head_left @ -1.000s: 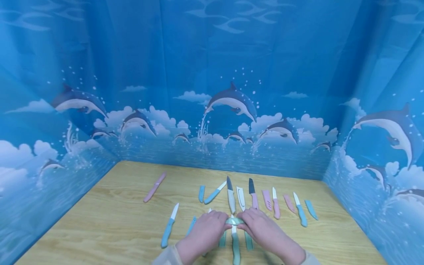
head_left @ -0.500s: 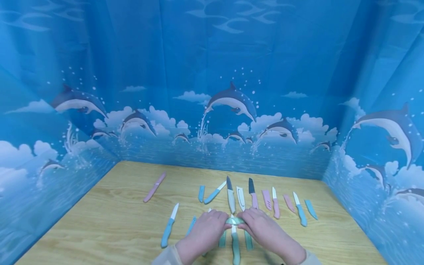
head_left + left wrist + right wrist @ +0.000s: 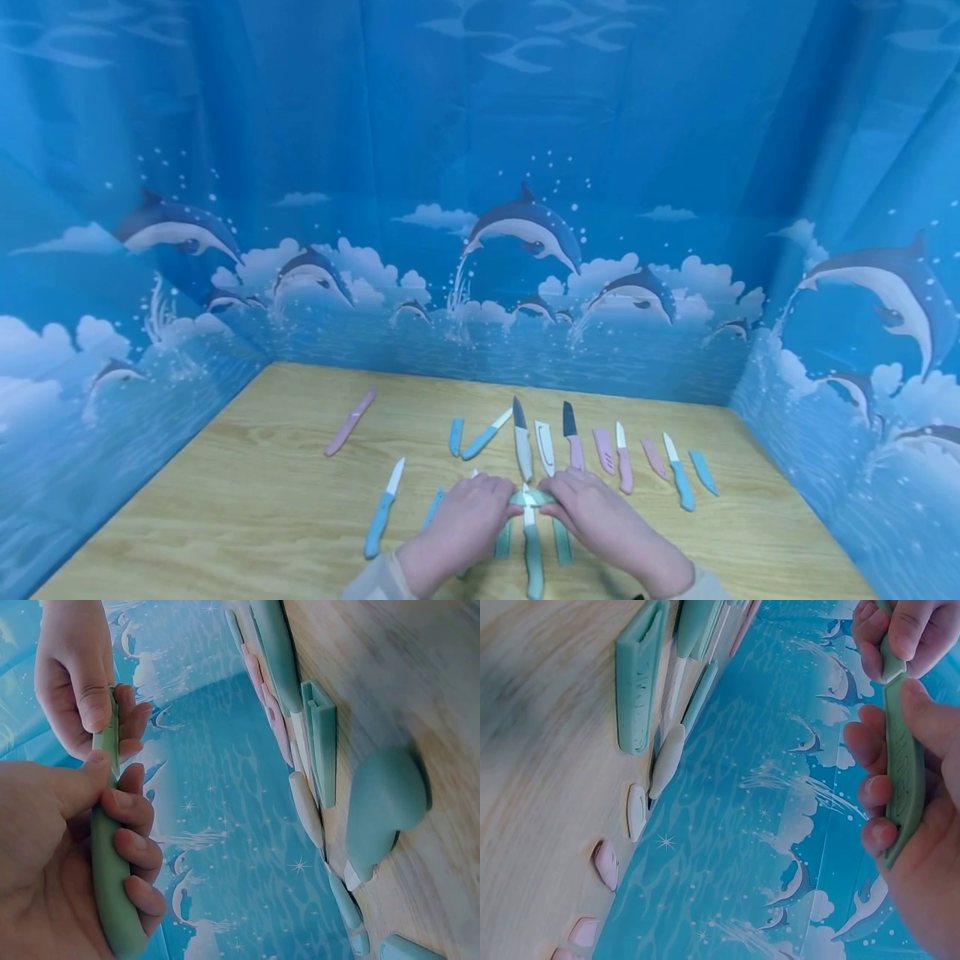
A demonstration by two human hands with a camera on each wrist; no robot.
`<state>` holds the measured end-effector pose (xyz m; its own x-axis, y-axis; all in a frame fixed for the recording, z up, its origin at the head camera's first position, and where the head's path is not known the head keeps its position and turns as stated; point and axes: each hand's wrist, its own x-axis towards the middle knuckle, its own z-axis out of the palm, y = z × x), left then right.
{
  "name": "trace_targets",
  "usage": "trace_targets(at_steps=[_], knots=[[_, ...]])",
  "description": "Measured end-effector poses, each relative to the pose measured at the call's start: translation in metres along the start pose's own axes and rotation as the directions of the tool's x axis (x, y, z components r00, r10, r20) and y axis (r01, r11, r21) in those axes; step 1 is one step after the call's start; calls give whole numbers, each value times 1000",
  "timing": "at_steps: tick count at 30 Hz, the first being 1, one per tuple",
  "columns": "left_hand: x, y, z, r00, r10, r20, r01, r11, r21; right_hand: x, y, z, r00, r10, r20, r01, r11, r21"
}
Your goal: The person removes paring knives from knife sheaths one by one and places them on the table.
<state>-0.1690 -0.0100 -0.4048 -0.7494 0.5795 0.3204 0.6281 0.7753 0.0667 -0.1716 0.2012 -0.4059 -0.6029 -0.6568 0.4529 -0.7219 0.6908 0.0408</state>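
Above the front of the table, my two hands meet over a light green knife and its sheath. My left hand (image 3: pixel 463 521) grips the knife's rounded handle (image 3: pixel 116 885), fingers curled round it. Opposite, my right hand (image 3: pixel 600 517) holds the slotted green sheath (image 3: pixel 904 765) between thumb and fingers. Handle and sheath sit end to end, with the blade hidden inside or nearly so. Below them on the table lies another green knife (image 3: pixel 533 554), blade bare and pointing away. Green sheaths (image 3: pixel 563 543) flank it on both sides, partly covered by my hands.
A pink knife in its sheath (image 3: pixel 350 422) lies at the back left. A bare blue knife (image 3: pixel 380 521) rests left of my hands. Along the back stand out a grey knife (image 3: pixel 522 442), a pink-handled dark knife (image 3: pixel 572 437), and several other small knives and sheaths.
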Motion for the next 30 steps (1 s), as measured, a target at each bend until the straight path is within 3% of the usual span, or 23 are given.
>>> trace_targets(at_steps=[23, 30], knots=[[0, -4, 0, 1000, 17, -8, -17, 1000, -23, -1, 8, 1, 997, -37, -65, 38, 999, 21], [0, -5, 1, 1000, 27, -6, -27, 1000, -9, -2, 10, 1, 999, -33, -41, 34, 999, 31]])
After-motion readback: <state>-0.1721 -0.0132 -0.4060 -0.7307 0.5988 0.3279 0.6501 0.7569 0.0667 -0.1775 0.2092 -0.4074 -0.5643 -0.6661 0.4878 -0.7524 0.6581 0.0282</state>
